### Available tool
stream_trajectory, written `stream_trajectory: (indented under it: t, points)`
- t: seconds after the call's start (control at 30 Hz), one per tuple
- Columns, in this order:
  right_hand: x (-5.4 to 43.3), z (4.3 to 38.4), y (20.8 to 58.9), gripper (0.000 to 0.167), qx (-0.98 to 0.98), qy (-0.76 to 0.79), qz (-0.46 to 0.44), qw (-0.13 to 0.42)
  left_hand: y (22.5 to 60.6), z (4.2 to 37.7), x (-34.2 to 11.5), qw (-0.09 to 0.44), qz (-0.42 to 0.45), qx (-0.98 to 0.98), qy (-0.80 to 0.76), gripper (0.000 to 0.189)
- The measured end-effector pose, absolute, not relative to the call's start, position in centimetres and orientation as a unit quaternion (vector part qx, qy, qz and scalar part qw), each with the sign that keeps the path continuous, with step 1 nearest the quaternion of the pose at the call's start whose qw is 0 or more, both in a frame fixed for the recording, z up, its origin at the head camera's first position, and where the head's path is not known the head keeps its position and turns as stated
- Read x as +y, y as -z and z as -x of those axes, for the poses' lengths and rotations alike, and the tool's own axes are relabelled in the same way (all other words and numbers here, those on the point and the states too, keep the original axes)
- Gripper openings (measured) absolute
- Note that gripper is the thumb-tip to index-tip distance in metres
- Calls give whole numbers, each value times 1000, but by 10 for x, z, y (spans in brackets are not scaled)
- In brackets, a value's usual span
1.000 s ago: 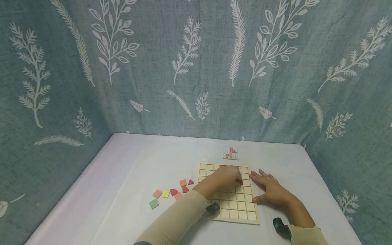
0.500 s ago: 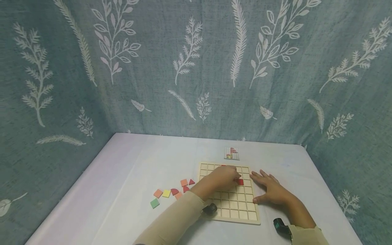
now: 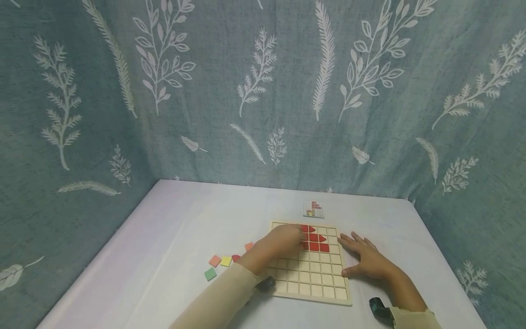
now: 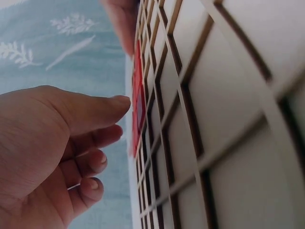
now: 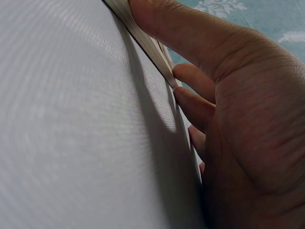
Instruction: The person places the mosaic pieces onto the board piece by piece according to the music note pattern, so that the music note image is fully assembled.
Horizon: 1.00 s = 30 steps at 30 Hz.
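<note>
A pale wooden grid board (image 3: 304, 289) lies on the white-covered table. Red square and triangular tiles (image 3: 314, 247) sit in its upper cells. My left hand (image 3: 285, 241) is over the board's left half, close to these tiles and partly covering them. In the left wrist view, the thumb and loosely bent fingers (image 4: 97, 164) are apart with nothing between them. My right hand (image 3: 367, 258) rests at the board's right side with spread fingers. The right wrist view has its thumb and fingertips along the board's edge (image 5: 147, 45).
Left of the board lie loose tiles, among them a green square (image 3: 210, 274), a yellow square (image 3: 226, 261) and an orange square (image 3: 215, 261). The left forearm hides others. A small pattern card (image 3: 313, 209) lies behind the board. A patterned curtain (image 3: 213, 160) borders the table.
My left hand has moved left across the board, away from the red square at the right, uncovering more red tiles. The right hand stays at the board's side. The head view has shifted slightly.
</note>
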State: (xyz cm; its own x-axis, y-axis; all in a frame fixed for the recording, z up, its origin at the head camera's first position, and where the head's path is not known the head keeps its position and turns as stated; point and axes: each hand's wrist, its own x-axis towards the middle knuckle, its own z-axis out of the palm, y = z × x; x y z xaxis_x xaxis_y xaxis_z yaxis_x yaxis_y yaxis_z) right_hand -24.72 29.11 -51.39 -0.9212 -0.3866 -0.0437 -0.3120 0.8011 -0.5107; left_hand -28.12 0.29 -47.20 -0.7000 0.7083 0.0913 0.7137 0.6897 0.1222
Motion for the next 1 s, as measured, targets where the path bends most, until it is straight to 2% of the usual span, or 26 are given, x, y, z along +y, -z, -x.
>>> stream_trajectory:
  t: [0.27,0.5,1.0]
  points:
    - [291,246,516,109,944,260,189,72,471,278,-19,4,366,-926,89,18]
    - [291,246,513,109,945,254,195,67,469,277,-40,-1,348,-932,100,22]
    - [287,242,507,109,945,255,194,64,472,274,-85,-74,229,-960,145,31]
